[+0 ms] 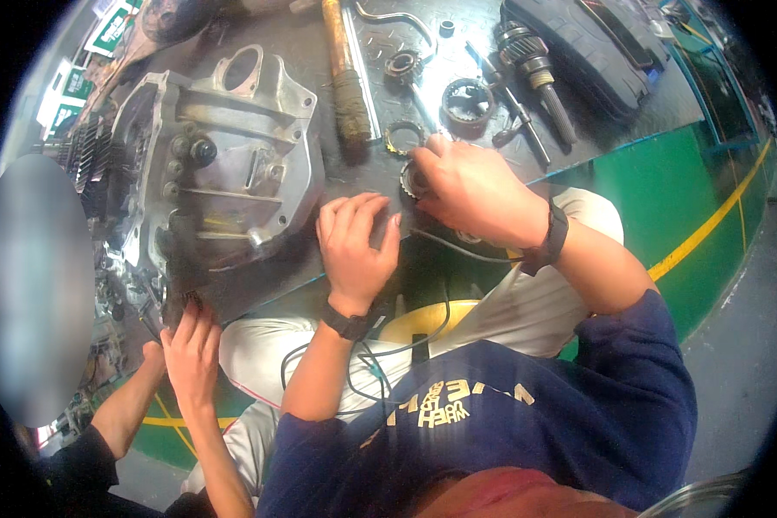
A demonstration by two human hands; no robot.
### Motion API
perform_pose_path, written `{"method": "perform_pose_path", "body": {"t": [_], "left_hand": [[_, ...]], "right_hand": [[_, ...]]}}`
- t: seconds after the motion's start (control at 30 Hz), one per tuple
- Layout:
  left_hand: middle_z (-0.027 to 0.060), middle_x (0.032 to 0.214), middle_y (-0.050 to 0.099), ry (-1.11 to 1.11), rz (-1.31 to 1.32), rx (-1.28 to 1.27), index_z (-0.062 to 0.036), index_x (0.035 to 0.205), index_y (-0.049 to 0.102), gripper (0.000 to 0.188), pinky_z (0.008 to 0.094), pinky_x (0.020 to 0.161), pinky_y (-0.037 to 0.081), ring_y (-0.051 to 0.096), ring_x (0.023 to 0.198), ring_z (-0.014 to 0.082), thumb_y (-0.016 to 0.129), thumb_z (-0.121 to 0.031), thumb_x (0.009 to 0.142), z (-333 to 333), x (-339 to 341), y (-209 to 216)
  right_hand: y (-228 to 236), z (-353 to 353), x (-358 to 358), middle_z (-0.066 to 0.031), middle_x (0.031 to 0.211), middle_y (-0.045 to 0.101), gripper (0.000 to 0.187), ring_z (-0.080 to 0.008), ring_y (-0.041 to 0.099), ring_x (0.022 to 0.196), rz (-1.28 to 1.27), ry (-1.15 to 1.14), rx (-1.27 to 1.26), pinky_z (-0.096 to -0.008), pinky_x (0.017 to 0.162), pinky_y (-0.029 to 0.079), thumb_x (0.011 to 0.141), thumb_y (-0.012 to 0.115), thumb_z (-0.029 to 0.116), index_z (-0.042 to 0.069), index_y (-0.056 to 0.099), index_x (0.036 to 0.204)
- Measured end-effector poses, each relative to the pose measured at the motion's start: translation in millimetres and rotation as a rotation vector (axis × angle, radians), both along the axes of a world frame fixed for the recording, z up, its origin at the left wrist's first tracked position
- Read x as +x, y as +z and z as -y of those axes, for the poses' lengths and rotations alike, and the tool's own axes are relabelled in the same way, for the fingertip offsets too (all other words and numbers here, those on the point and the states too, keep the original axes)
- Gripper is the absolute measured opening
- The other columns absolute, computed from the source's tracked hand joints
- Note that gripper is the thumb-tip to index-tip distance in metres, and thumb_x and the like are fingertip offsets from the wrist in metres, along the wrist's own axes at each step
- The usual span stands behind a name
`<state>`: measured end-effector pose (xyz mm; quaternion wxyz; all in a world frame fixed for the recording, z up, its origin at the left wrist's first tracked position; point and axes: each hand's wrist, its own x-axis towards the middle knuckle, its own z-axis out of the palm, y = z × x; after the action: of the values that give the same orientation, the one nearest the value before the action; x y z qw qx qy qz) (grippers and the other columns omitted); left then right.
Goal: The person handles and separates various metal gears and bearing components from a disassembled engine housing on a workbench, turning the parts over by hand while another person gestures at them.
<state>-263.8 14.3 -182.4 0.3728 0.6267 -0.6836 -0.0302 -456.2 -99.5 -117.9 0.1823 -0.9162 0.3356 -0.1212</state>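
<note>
My right hand (473,188) is closed on a small toothed metal gear (411,180) near the front edge of the work table. Its fingers cover much of the gear. Beside it, to the left, my left hand (356,242) has its fingers curved and apart, with nothing visible in them. Just beyond the gear lies a thin toothed ring (404,135). A wider toothed ring (469,102) stands behind to the right, and a small gear (402,66) is farther back. A slim metal rod (528,125) lies on the right.
A large metal gearbox housing (242,186) fills the left side. Between it and the rings lies a worn wooden handle (345,86). A splined gear shaft (537,73) and a black case (591,60) are back right. A co-worker's hands (192,345) are at the housing's near-left corner.
</note>
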Motion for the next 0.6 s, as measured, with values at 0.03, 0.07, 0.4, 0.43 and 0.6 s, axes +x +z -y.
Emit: {"method": "perform_pose_path", "body": {"t": [0.03,0.07,0.4,0.43,0.6], "left_hand": [[0.0080,0.114,0.072,0.000,-0.001,0.002,-0.0072,0.106,0.073,0.026,0.0453,0.097,0.046,0.059,0.108,0.0338,0.078,-0.017,0.083,0,0,-1],[0.0080,0.114,0.072,0.001,-0.013,-0.001,-0.0072,0.107,0.073,0.026,0.0453,0.097,0.046,0.059,0.108,0.0338,0.078,-0.017,0.083,-1,0,-1],[0.0129,0.114,0.071,-0.110,-0.110,-0.067,-0.0049,0.111,0.072,0.031,0.0463,0.097,0.048,0.062,0.109,0.0358,0.079,-0.016,0.083,20,-9,38],[0.0157,0.115,0.070,-0.177,-0.121,-0.022,-0.0041,0.118,0.069,0.037,0.0466,0.097,0.049,0.062,0.109,0.0377,0.078,-0.017,0.084,30,-12,47],[0.0265,0.126,0.066,-0.253,0.011,0.219,0.0000,0.141,0.054,0.069,0.0486,0.105,0.048,0.060,0.122,0.0436,0.080,-0.032,0.085,111,-47,72]], "right_hand": [[0,0,0,-0.0202,0.097,0.062,0.036,-0.0434,0.066,0.087,0.008,-0.001,0.002,-0.0515,0.073,0.055,0.079,0.079,0.015,0.001,0.059,0.104],[0,-1,0,-0.0198,0.095,0.062,0.033,-0.0422,0.067,0.086,0.007,0.003,-0.010,-0.0506,0.072,0.056,0.080,0.078,0.016,0.001,0.060,0.102],[27,41,-39,-0.0199,0.096,0.073,0.035,-0.0363,0.070,0.080,0.149,-0.216,-0.075,-0.0415,0.072,0.057,0.086,0.081,0.025,0.003,0.071,0.113],[30,55,-52,-0.0189,0.092,0.073,0.032,-0.0385,0.068,0.074,0.126,-0.339,-0.133,-0.0414,0.070,0.056,0.087,0.080,0.023,0.002,0.072,0.109],[6,85,-80,-0.0237,0.093,0.074,0.027,-0.0420,0.074,0.087,-0.099,-0.543,-0.096,-0.0493,0.076,0.060,0.086,0.075,0.028,0.003,0.074,0.094]]}}
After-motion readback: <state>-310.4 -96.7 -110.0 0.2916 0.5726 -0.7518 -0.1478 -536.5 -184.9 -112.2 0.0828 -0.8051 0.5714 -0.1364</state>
